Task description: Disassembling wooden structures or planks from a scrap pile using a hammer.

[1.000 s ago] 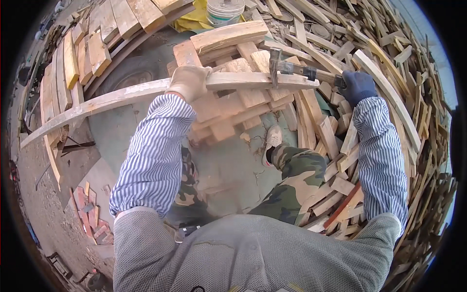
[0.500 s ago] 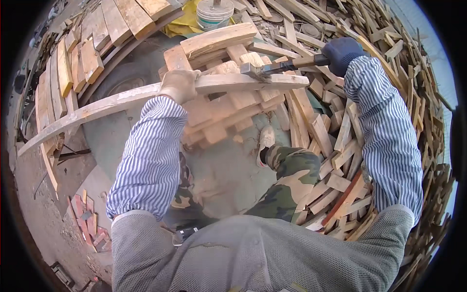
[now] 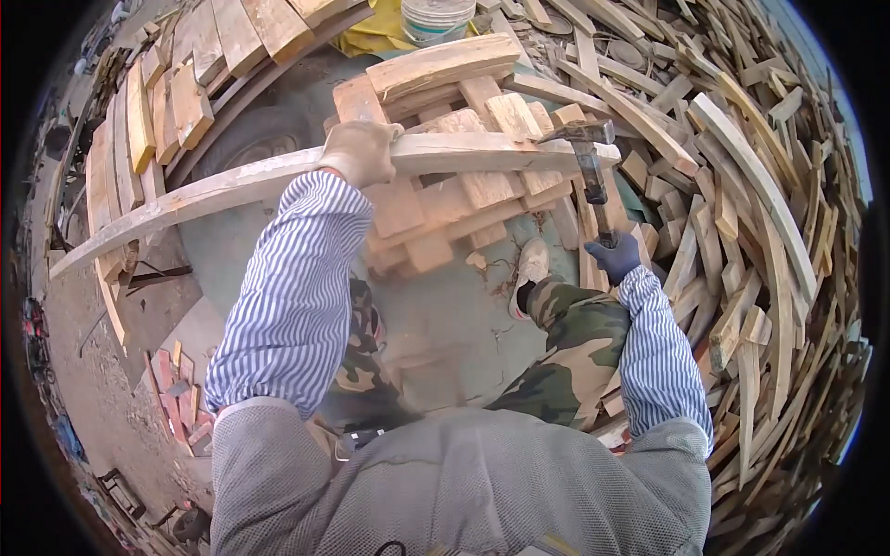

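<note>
My left hand (image 3: 360, 154), in a pale work glove, is closed around a long, slightly curved wooden board (image 3: 222, 193) that spans the view from left to centre right. My right hand (image 3: 616, 258), in a dark blue glove, grips the lower handle of a claw hammer (image 3: 591, 171). The hammer's head lies over the board's right end; whether it touches the wood I cannot tell. Beneath the board is a crisscross stack of short wooden blocks (image 3: 403, 206), topped at its far side by a thick timber piece (image 3: 443, 67).
Loose scrap wood (image 3: 742, 232) is heaped all along the right. More planks (image 3: 190, 111) are laid side by side at the far left, above a tyre (image 3: 260, 139). A white bucket (image 3: 436, 20) stands beyond the stack. Reddish wood strips (image 3: 174, 398) lie on the ground at left.
My right hand has swung from beyond the board's right end down to its near side, turning the hammer so its handle points toward me. My left hand keeps its hold on the board.
</note>
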The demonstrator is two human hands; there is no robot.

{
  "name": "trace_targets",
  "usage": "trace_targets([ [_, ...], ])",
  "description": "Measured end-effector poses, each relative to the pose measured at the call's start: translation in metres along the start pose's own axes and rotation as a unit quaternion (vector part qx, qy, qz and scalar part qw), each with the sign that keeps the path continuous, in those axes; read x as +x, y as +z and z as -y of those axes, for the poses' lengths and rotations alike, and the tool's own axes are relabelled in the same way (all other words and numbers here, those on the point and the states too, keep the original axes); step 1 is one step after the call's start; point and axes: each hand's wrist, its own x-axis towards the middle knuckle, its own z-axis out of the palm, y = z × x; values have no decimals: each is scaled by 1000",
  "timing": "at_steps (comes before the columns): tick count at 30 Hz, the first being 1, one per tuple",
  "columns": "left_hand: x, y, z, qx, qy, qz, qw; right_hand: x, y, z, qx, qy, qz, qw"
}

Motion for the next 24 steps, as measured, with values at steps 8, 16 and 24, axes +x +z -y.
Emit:
trace_targets([
  [8, -14, 2, 2, -15, 14, -9, 1000, -104, -55, 73, 199, -62, 22, 978],
  [16, -45, -9, -18, 74, -36, -48, 995, -252, -19, 46, 346, -108, -13, 932],
  [24, -145, 39, -15, -19, -25, -299, 954, -278, 39, -2, 314, -91, -27, 945],
])
